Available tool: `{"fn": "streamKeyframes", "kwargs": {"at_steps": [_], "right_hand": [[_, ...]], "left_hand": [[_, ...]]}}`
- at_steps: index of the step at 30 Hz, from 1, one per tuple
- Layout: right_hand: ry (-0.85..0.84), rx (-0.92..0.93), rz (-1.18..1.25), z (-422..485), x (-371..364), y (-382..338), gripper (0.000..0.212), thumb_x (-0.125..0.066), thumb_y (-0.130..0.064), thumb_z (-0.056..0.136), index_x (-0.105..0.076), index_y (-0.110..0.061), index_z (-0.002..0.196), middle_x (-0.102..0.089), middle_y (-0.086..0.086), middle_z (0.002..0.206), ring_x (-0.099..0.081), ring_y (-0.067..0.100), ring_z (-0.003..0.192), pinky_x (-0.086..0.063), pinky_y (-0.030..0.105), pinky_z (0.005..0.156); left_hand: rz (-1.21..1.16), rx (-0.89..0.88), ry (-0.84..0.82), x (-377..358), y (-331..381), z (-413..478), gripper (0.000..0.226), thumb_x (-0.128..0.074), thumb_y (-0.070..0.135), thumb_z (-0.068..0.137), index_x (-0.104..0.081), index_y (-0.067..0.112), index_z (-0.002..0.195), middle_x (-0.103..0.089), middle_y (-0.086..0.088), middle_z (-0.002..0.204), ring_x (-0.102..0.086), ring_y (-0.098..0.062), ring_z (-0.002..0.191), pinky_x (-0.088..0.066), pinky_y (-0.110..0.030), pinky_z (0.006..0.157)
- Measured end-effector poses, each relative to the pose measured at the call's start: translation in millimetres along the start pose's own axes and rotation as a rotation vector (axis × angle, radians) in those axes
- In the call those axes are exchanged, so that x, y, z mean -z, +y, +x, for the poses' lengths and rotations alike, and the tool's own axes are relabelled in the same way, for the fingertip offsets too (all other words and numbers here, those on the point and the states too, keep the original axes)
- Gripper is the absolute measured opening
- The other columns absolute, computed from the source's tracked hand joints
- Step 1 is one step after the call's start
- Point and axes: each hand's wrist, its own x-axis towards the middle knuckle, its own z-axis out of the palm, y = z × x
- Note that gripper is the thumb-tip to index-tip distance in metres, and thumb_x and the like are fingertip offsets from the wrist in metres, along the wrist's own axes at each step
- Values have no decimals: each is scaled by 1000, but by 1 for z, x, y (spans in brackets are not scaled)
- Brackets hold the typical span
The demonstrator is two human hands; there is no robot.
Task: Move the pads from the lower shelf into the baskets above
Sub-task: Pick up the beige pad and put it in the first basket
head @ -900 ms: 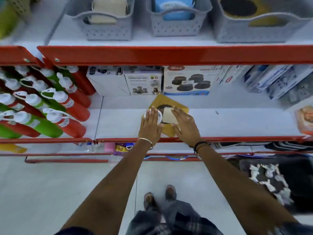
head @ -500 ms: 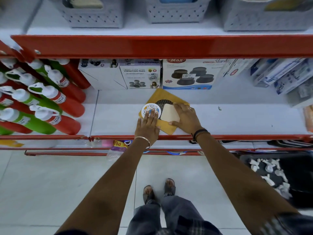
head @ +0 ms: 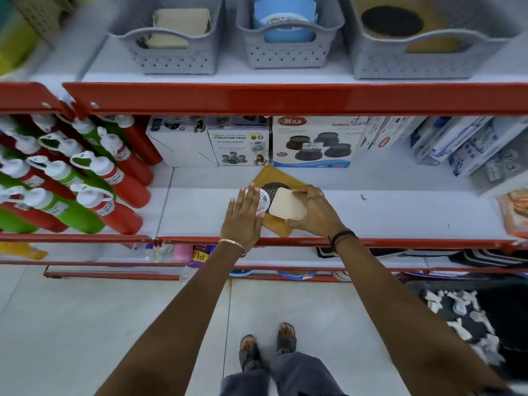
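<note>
Cream square pad (head: 288,207) gripped in right hand (head: 317,214); left hand (head: 243,221) flat, fingers open, on round white pad (head: 264,199); yellow pad (head: 281,178) remains; grey baskets (head: 174,57) part-filled.

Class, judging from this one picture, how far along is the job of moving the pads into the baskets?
Done: each grey basket above already holds a pad. In hand: the right hand grips the cream pad, tilted off the pile; the left hand lies flat on the round white pad. Left: that pad and the mustard pad beneath.
</note>
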Motion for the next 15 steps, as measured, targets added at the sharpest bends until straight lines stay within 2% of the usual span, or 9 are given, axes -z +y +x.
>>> {"fn": "streamKeyframes", "kwargs": {"at_steps": [4, 9, 12, 15], "right_hand": [[-21, 105, 179, -26, 43, -25, 73, -80, -29, 70, -48, -10, 134, -41, 2, 134, -37, 21, 128, -34, 36, 111], [-19, 266, 189, -58, 120, -85, 64, -81, -26, 70, -57, -15, 128, -44, -5, 124, -41, 13, 120, -36, 27, 101], [-23, 377, 120, -70, 160, -125, 64, -83, -34, 65, -60, -22, 123, -49, -7, 119, -48, 15, 115, -40, 30, 99], [7, 480, 11, -70, 191, -165, 64, -82, -36, 66, -60, -23, 124, -49, -8, 120, -49, 12, 113, -39, 26, 97]], "left_hand": [[-194, -87, 119, 43, 16, -27, 62, -11, 41, 91, 1, 20, 148, 9, 7, 156, 11, -6, 143, -2, -35, 119], [-207, -163, 298, 118, 30, -54, 58, -16, 42, 92, 10, 29, 142, 15, 14, 153, 26, 7, 137, 5, -27, 117], [-190, -197, 440, 177, 28, -50, 61, -18, 41, 92, 5, 22, 145, 12, 11, 154, 23, 4, 139, 6, -25, 117], [-202, -220, 528, 229, 21, -38, 62, -18, 40, 93, -4, 15, 148, 5, 9, 154, 12, -5, 143, 1, -32, 119]]}}
